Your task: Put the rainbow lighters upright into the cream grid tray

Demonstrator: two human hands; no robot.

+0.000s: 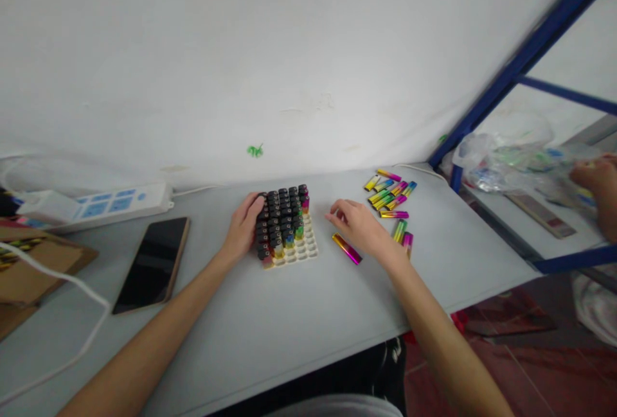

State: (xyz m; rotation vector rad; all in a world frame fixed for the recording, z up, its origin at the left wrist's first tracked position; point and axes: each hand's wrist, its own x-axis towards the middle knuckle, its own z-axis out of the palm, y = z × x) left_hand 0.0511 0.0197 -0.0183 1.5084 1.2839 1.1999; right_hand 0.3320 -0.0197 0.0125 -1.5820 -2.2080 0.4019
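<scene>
My left hand (242, 227) is wrapped around the left side of a cream-coloured holder tray (308, 247), its fingers against the tubes. Black-topped tubes (281, 211) with shiny coloured bodies stand upright in rows there; bare slots show along the right and front edges. To the right of the tray, my right hand (354, 223) hovers with loosely bent fingers, and I see nothing between them. Just below it a yellow-to-magenta metallic tube (347, 248) lies on the table. Beyond that hand is a loose group of similar shiny tubes (385, 195), some near the wrist.
A phone (153, 263) lies on the left, with a white power strip (116, 205) behind it. A cardboard box (53, 263) and a white cable (81, 282) are at far left. A blue metal frame (520, 63) borders the right side; another person's hand (600, 179) is beyond it, beside plastic bags (515, 153).
</scene>
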